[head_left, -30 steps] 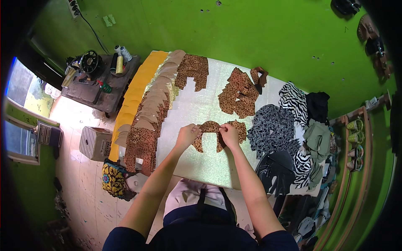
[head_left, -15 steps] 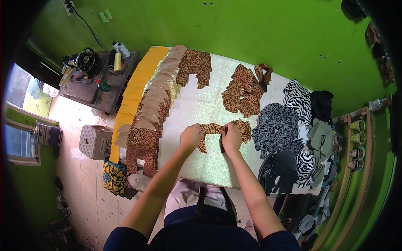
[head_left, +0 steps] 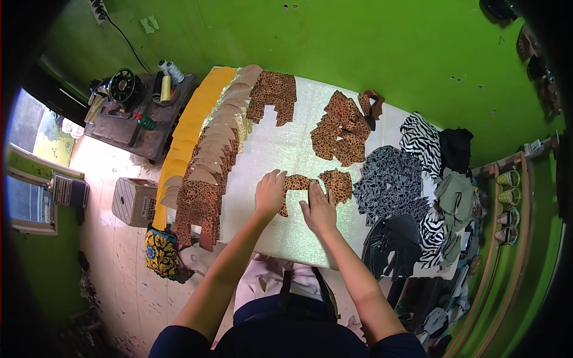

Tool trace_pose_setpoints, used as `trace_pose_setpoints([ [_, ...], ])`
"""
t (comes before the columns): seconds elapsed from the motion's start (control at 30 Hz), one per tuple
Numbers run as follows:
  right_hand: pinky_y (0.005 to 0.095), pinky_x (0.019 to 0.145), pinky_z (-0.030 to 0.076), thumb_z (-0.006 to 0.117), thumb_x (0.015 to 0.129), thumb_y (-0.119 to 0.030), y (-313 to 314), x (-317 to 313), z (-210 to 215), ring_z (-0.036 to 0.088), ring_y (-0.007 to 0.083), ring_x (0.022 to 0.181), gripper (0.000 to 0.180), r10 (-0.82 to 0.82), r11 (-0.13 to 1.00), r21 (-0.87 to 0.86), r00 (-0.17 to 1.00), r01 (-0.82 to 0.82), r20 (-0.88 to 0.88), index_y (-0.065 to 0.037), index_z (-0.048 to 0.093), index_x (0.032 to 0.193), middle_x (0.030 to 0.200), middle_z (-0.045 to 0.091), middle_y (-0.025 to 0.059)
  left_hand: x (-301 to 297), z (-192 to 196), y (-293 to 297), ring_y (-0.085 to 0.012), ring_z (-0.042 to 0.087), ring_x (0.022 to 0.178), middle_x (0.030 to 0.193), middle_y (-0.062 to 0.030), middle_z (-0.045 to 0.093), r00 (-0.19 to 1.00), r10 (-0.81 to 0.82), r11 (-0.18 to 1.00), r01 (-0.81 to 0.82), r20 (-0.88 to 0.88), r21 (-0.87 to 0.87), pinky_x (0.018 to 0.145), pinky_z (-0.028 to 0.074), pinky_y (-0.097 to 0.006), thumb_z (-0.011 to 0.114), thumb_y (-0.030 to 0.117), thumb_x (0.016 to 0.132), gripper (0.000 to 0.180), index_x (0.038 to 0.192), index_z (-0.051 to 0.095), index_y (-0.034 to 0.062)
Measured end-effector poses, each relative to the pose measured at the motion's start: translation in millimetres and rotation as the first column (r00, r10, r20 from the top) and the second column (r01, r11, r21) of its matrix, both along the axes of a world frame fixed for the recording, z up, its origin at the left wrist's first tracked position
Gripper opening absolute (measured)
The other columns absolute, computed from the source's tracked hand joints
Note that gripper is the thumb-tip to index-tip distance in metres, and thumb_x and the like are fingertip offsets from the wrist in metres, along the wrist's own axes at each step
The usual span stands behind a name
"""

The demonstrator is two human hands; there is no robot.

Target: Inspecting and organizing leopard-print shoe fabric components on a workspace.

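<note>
A leopard-print cut piece (head_left: 301,184) lies flat in the middle of the white table (head_left: 268,149). My left hand (head_left: 270,192) rests palm down on its left end, fingers spread. On the piece's middle my right hand (head_left: 318,209) presses down flat. A second leopard-print piece (head_left: 338,184) sits just right of my right hand. Neither hand grips anything.
A row of overlapping tan and leopard pieces (head_left: 215,158) runs along the table's left side over yellow sheet (head_left: 191,128). More leopard pieces (head_left: 341,128) lie at the back; zebra, grey and black pieces (head_left: 397,179) crowd the right. A sewing machine (head_left: 122,86) stands far left.
The view has shifted slightly. Both hands stay on the leopard piece; my right hand has slid a little toward me along it.
</note>
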State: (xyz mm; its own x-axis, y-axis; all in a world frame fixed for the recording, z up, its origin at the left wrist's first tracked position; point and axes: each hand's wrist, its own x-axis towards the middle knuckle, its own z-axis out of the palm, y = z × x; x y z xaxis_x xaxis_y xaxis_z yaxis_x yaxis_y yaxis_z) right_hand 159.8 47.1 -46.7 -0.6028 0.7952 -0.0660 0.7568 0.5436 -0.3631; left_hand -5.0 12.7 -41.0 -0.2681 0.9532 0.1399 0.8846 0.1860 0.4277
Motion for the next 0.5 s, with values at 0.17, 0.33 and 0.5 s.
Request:
trace_pose_setpoints([
  [0.17,0.0401,0.1,0.027,0.052,0.084,-0.018,21,-5,6,0.042,0.026,0.116,0.045,-0.023,1.0,0.009,0.988,0.024,-0.155,0.0,0.041,0.125,0.126,0.046,0.0133,6,-4,3,-0.0279,0.047,0.103,0.114,-0.0117,0.047,0.993,-0.073,0.997,0.071,-0.092,-0.025,0.084,0.041,-0.037,0.053,0.001,0.07,0.047,0.116,0.048,0.0078],
  [0.33,0.0412,0.092,0.03,0.053,0.076,-0.007,47,-19,18,0.044,0.0272,0.107,0.035,-0.072,0.996,0.045,0.995,0.075,-0.065,-0.005,0.052,0.111,0.102,0.058,0.0121,-1,-1,13,-0.0297,0.048,0.096,0.105,-0.0119,0.048,0.988,-0.156,0.979,0.156,0.014,-0.128,0.08,0.041,-0.039,0.049,0.002,0.072,0.043,0.115,0.048,0.007],
  [0.5,0.0436,0.087,0.036,0.055,0.071,-0.008,63,-30,24,0.053,0.0288,0.095,0.019,-0.019,0.989,-0.145,0.991,0.039,0.136,-0.006,0.059,0.089,0.093,0.062,0.0116,-12,-14,24,-0.0278,0.048,0.086,0.088,-0.0095,0.05,0.976,-0.204,0.974,0.194,-0.077,-0.12,0.073,0.039,-0.038,0.055,0.005,0.066,0.028,0.093,0.051,0.0067],
])
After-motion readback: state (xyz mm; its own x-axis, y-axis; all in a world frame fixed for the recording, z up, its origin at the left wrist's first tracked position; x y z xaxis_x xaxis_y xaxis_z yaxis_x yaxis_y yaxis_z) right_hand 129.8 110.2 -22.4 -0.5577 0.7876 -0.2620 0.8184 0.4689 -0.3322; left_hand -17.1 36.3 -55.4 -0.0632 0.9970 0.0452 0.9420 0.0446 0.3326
